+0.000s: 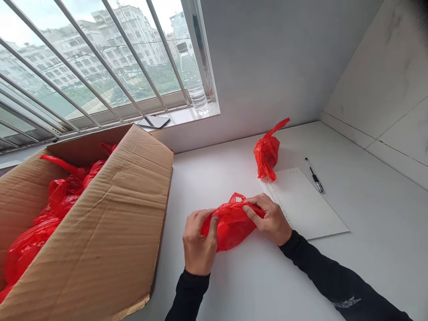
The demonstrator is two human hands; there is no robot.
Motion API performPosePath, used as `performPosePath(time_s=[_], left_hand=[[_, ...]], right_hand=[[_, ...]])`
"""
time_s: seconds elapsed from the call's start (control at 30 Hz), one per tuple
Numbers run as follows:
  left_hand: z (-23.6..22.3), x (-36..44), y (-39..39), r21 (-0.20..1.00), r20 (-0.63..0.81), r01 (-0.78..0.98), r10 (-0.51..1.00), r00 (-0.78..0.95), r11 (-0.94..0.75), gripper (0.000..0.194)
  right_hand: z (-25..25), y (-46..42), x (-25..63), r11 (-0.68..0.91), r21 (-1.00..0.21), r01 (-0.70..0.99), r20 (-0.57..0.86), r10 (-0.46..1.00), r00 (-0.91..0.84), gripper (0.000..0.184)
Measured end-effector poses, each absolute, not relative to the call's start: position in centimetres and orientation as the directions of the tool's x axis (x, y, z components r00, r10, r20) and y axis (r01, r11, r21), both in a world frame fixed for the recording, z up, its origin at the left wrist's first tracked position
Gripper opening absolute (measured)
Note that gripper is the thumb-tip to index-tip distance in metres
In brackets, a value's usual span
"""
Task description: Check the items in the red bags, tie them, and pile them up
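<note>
While it rests on the white table (207, 178), red bag (234, 231): between cardboard box (110, 223) and notepad (306, 205)
Left hand (199, 239): thumb and fingers pinching the bag's left edge
Right hand (271, 219): pinching its upper right edge
Second bag (266, 152): at the notepad's upper left corner

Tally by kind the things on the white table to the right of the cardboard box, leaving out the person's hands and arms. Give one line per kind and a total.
Red bags: 2
Pad: 1
Pen: 1
Total: 4
</note>
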State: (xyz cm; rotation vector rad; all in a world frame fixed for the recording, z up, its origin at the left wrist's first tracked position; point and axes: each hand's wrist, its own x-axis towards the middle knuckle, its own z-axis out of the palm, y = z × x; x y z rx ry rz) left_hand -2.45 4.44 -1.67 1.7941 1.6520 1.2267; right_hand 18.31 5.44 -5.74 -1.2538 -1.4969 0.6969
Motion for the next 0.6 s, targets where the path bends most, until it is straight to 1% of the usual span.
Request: performPosePath(time_s=[0.1, 0.2, 0.33, 0.43, 0.5, 0.53, 0.6], left_hand=[[-2.4, -3.7, 4.7, 0.848, 0.287, 0.514, 0.928, -0.238, -0.13, 0.02], [-3.2, -4.5, 4.9, 0.906, 0.235, 0.415, 0.914, -0.331, -0.082, 0.026], [-3.3, -3.9, 4.8, 0.932, 0.206, 0.352, 0.926, -0.317, -0.086, 0.029], [-2.7, -3.2, 4.4, 0.935, 0.2, 0.34, 0.942, -0.269, -0.101, 0.032], [-2.3, -3.1, 4.4, 0.942, 0.192, 0.319, 0.944, -0.267, -0.101, 0.028], [-2.2, -3.2, 4.4, 0.949, 0.187, 0.301, 0.941, -0.283, -0.098, 0.029], [-2.2, -3.3, 4.5, 0.963, 0.175, 0.252, 0.927, -0.333, -0.091, 0.032]], right_hand=[[-6.1, 6.1, 19.0, 0.214, -0.932, 0.291, 0.284, 0.933, 0.223, 0.014], [-6.5, 6.7, 19.7, 0.187, -0.954, 0.236, 0.254, 0.921, 0.296, 0.016], [-6.3, 6.4, 19.7, 0.217, -0.957, 0.195, 0.264, 0.928, 0.264, 0.017], [-5.8, 5.8, 19.5, 0.162, -0.975, 0.149, 0.186, 0.969, 0.164, 0.028], [-5.5, 5.6, 19.4, 0.114, -0.985, 0.129, 0.13, 0.984, 0.123, 0.027], [-5.4, 5.6, 19.3, 0.103, -0.987, 0.125, 0.121, 0.983, 0.141, 0.025], [-5.5, 5.7, 19.3, 0.111, -0.986, 0.125, 0.139, 0.96, 0.242, 0.025]])
